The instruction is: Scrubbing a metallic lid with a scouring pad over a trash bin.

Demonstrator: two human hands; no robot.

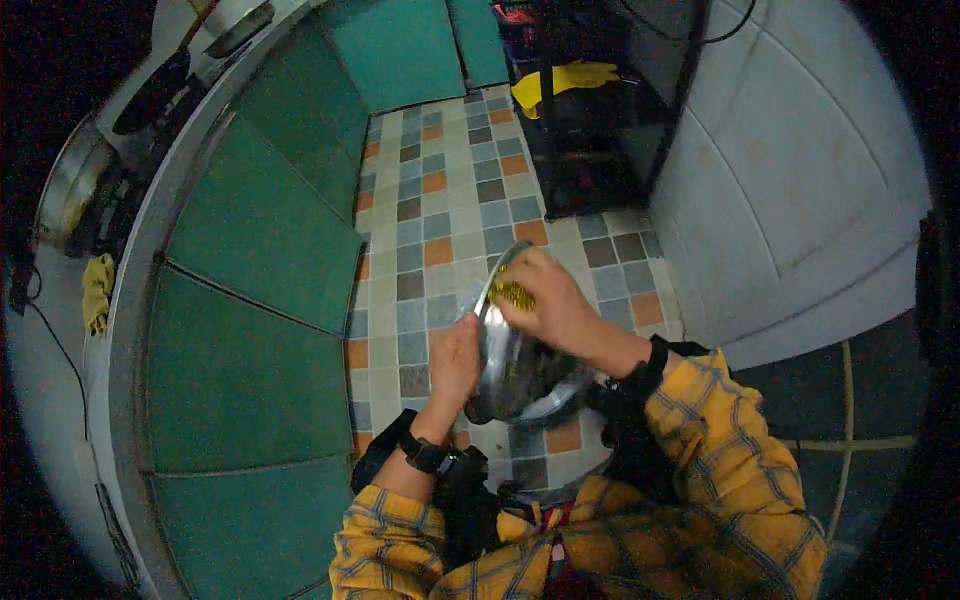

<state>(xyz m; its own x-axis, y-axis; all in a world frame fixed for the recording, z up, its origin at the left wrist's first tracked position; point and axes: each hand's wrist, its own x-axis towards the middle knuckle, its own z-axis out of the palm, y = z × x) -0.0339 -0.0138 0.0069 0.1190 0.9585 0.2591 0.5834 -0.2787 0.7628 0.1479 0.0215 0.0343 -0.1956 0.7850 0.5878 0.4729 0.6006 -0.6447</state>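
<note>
My left hand (454, 361) grips a narrow, shiny metal utensil (489, 291), which slants up and away; its exact kind is unclear. Pressed against its upper part is a yellow scouring pad (514, 292), held in the fingers of my right hand (553, 300). That hand is slightly blurred and covers part of the pad. Below both hands, a round shiny metal basin (559, 399) is partly hidden by my right hand and forearm. Dark bands circle both my wrists, under yellow checked sleeves.
Green cabinets (247, 375) line the left side below a counter holding a metal pot (75, 187), a dark pan (154, 94) and a yellowish cloth (98, 292). Ahead, yellow rubber gloves (574, 79) lie on a black rack. A large pale panel (780, 165) bounds the right. The floor (412, 247) is tiled.
</note>
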